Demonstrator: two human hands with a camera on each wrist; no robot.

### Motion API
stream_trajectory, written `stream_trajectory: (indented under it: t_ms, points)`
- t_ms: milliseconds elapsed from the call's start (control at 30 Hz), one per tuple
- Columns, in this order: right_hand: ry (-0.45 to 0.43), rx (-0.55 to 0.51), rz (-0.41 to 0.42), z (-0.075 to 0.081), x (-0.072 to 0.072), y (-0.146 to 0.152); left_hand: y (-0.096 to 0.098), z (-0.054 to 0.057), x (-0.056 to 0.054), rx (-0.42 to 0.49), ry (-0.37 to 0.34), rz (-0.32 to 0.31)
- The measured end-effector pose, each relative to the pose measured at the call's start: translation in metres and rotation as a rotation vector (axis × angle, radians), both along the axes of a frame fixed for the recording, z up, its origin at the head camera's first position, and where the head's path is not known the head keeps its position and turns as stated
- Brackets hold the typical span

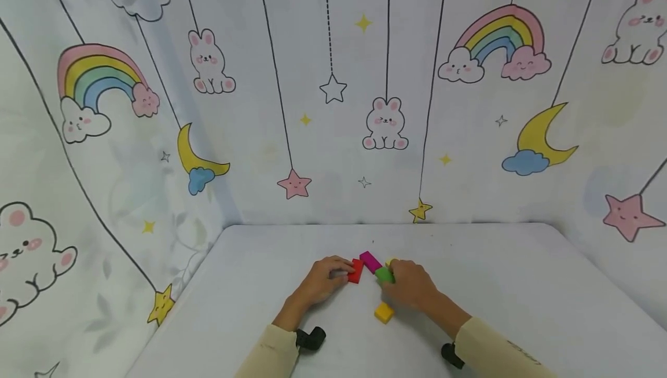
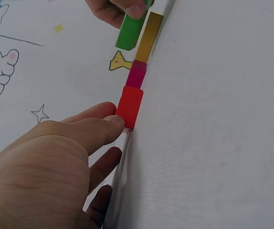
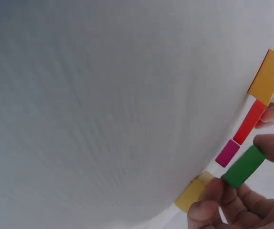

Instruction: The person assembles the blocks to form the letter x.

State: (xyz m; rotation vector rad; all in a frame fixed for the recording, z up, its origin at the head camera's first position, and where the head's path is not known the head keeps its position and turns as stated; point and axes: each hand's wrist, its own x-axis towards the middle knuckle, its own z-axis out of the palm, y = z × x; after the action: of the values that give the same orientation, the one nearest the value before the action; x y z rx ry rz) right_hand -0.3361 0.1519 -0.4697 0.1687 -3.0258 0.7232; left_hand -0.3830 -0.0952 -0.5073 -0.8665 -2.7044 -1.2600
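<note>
My left hand [image 1: 323, 278] pinches the left side of a red block [image 1: 356, 271] with thumb and forefinger; its other fingers spread away in the left wrist view. A green block [image 3: 244, 167] is held between the thumb and fingers of my right hand [image 1: 411, 285]. A yellow block [image 3: 190, 194] lies beside that hand's fingertips, partly covered by them. Between the hands, a magenta block [image 1: 371, 261] lies aslant, close to the upper end of the red one. Nearer to me, an orange block [image 1: 384, 312] sits apart from both hands.
The white table [image 1: 250, 274] meets a patterned cloth wall [image 1: 339, 152] at its far edge, with more cloth at the left. Black wrist cameras [image 1: 311, 338] are strapped at both sleeves. The orange block lies between the forearms.
</note>
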Motion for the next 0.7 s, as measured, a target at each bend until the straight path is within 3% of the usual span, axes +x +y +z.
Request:
stream_trajectory:
  t_ms: [333, 700]
  points:
    - [0.001, -0.058, -0.027, 0.008, 0.021, 0.006, 0.003, 0.0, 0.0, -0.011, 0.0, -0.006]
    - [0.039, -0.115, -0.051, 0.016, 0.031, 0.012, 0.001, -0.001, -0.001, -0.013, -0.006, 0.009]
